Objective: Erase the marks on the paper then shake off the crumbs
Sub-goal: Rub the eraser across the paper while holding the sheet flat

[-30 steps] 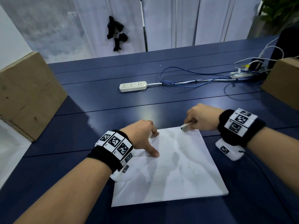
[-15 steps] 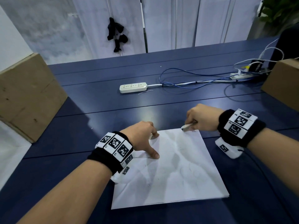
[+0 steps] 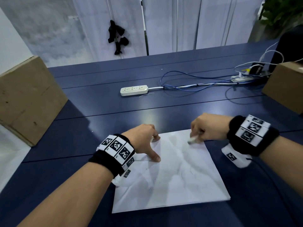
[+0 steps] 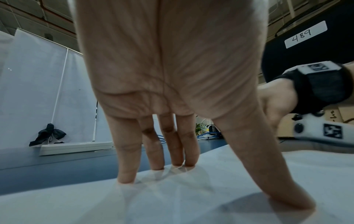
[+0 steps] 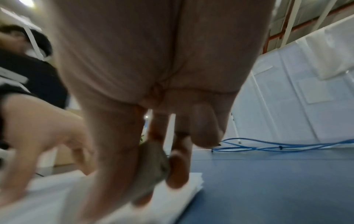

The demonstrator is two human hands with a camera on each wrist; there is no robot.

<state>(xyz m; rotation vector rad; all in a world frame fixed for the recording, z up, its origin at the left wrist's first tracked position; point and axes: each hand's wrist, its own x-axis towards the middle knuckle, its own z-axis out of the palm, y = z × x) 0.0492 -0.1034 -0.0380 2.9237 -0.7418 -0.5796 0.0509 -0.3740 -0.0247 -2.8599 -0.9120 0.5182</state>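
Note:
A white sheet of paper (image 3: 172, 174) with faint pencil marks lies on the dark blue table (image 3: 98, 125) in front of me. My left hand (image 3: 147, 145) presses it down at its far left corner, fingers straight and thumb spread onto the sheet; the fingertips (image 4: 126, 178) touch the paper (image 4: 191, 204). My right hand (image 3: 201, 130) pinches a small greyish eraser (image 3: 192, 139) and holds its tip on the paper's far edge. In the right wrist view the eraser (image 5: 155, 162) sits between thumb and fingers above the sheet (image 5: 172, 191).
A white power strip (image 3: 134, 90) with blue and white cables (image 3: 188, 86) lies farther back on the table. Cardboard boxes stand at the left (image 3: 27, 99) and right (image 3: 285, 86) edges. White panels close off the back.
My right hand has slid the eraser left and inward along the paper's far edge. My left hand keeps pressing the same corner.

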